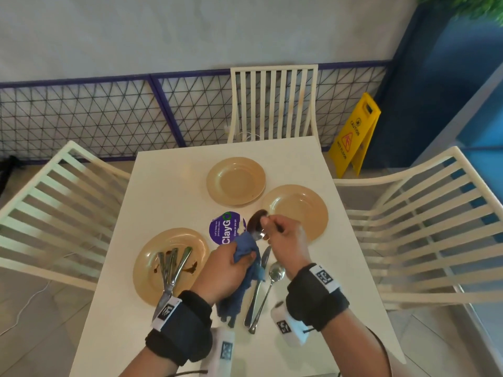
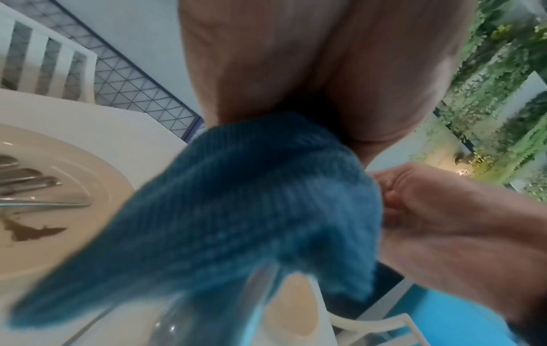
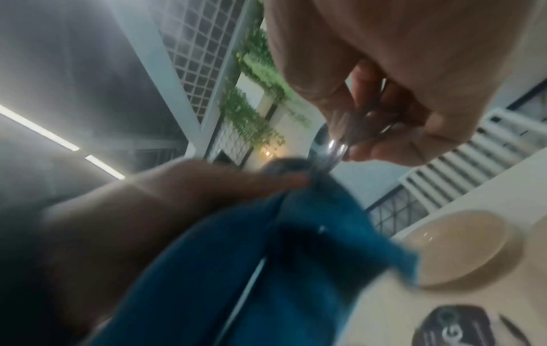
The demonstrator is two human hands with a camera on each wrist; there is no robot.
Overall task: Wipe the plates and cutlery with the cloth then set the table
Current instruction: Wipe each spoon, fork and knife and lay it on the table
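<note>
My left hand [image 1: 231, 265] grips a bunched blue cloth [image 1: 247, 251] above the table's middle. My right hand [image 1: 280, 232] pinches a metal spoon [image 1: 256, 221] just below its dark, soiled bowl, and the cloth wraps the spoon below that pinch. In the right wrist view the spoon [image 3: 328, 149] runs from my fingers into the cloth [image 3: 266, 257]. Two clean tan plates sit at the far middle [image 1: 235, 180] and right [image 1: 304, 202]. A soiled plate [image 1: 152, 273] on the left holds several pieces of cutlery [image 1: 171, 265]. A knife [image 1: 260, 287] and a spoon [image 1: 275, 273] lie under my hands.
A round purple sticker [image 1: 224, 229] marks the white table [image 1: 168, 186]. White slatted chairs stand at the left [image 1: 54, 202], far side [image 1: 273, 104] and right [image 1: 424, 229]. A yellow caution sign [image 1: 353, 134] stands on the floor beyond the far right corner.
</note>
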